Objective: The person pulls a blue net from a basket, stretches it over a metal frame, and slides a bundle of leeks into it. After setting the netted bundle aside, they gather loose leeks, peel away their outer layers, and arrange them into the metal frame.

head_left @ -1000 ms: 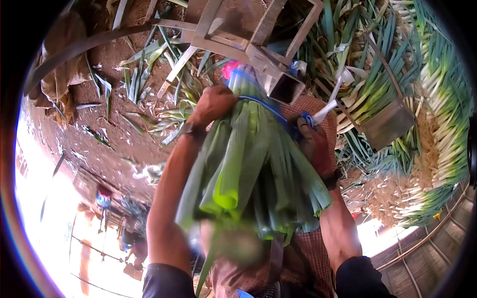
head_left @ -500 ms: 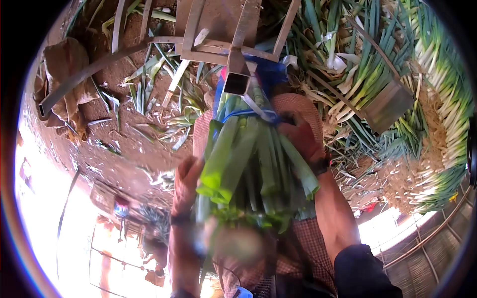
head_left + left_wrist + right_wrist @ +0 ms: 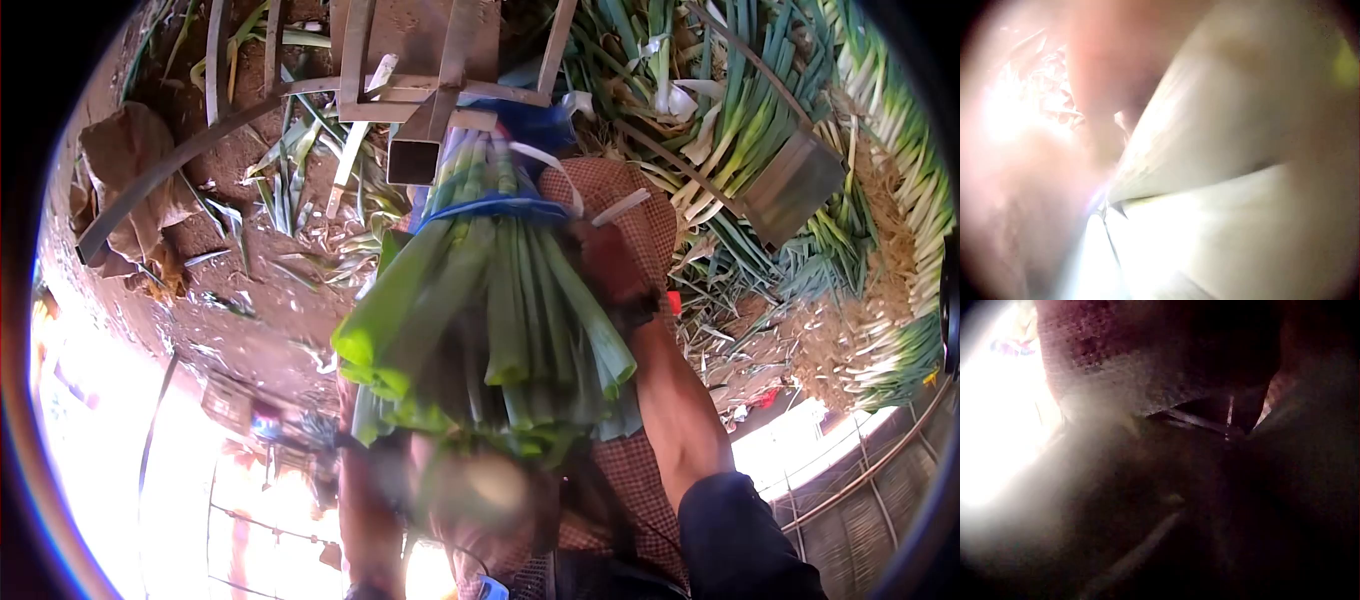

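Observation:
A thick bundle of long green onions (image 3: 505, 300), cut leaf ends toward me, lies over my lap in the head view. A blue band (image 3: 500, 208) goes round it. At the bundle's right side my dark red right hand (image 3: 608, 265) holds a white strip (image 3: 622, 206) that loops toward the band; its fingers are partly hidden. The leaves cover my left hand in the head view, where only the forearm (image 3: 368, 510) shows. The left wrist view has that hand (image 3: 1113, 62) blurred beside pale leaves (image 3: 1210, 131). The right wrist view is dark.
A metal frame (image 3: 400, 100) with a square tube end (image 3: 413, 162) stands just beyond the bundle. Piles of green onions (image 3: 740, 110) lie to the right, near a metal plate (image 3: 795, 187). Leaf scraps (image 3: 290, 200) and a brown sack (image 3: 130, 180) are on the left ground.
My left hand has left the band and moved back under the leaves. The white strip now forms a loop by the right hand. The frame has shifted left in view.

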The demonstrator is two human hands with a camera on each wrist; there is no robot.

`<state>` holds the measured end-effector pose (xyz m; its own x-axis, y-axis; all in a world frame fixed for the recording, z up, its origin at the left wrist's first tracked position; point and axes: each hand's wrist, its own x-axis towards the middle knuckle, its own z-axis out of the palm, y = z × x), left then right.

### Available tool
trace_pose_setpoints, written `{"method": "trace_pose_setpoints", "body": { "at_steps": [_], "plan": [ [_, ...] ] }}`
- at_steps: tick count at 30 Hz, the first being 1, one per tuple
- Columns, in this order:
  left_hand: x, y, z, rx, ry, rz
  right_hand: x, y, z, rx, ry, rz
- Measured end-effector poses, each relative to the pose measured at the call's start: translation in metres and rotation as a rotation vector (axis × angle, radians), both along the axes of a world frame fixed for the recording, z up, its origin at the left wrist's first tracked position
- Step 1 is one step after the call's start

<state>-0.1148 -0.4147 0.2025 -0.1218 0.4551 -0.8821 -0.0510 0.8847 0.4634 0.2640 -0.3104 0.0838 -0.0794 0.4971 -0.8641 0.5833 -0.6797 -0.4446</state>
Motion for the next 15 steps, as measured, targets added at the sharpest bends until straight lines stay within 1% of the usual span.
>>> {"method": "trace_pose_setpoints", "body": {
  "at_steps": [1, 3, 4, 6, 7, 9, 10, 12, 13, 14, 15],
  "plan": [
    [0.0, -0.004, -0.001, 0.017, 0.013, -0.027, -0.005, 0.006, 0.019, -0.001, -0.001, 0.0],
    [0.003, -0.009, -0.002, 0.061, 0.04, -0.087, -0.009, 0.017, 0.067, 0.221, -0.17, 0.1],
    [0.003, -0.012, -0.002, 0.087, 0.054, -0.116, -0.004, 0.013, 0.074, 0.234, -0.176, 0.101],
    [0.006, -0.018, -0.001, 0.146, 0.083, -0.182, 0.006, 0.003, 0.091, 0.262, -0.267, 0.254],
    [0.007, -0.022, 0.0, 0.172, 0.098, -0.216, 0.009, -0.001, 0.103, 0.265, -0.274, 0.254],
    [0.008, -0.028, 0.003, 0.237, 0.133, -0.285, 0.01, -0.005, 0.127, 0.166, -0.115, -0.133],
    [0.009, -0.031, 0.003, 0.259, 0.152, -0.32, 0.009, -0.007, 0.139, 0.171, -0.113, -0.131],
    [0.008, -0.044, 0.009, 0.29, 0.165, -0.356, 0.009, -0.012, 0.169, 0.462, -0.191, 0.081],
    [0.017, -0.027, 0.022, 0.27, 0.092, -0.256, 0.015, -0.028, 0.163, 0.467, -0.192, 0.083],
    [0.029, -0.011, 0.035, 0.214, -0.139, 0.063, 0.023, -0.053, 0.143, 0.27, 0.071, -0.442],
    [0.029, -0.01, 0.042, 0.217, -0.14, 0.065, 0.028, -0.068, 0.136, 0.045, 0.339, -0.955]
  ]
}}
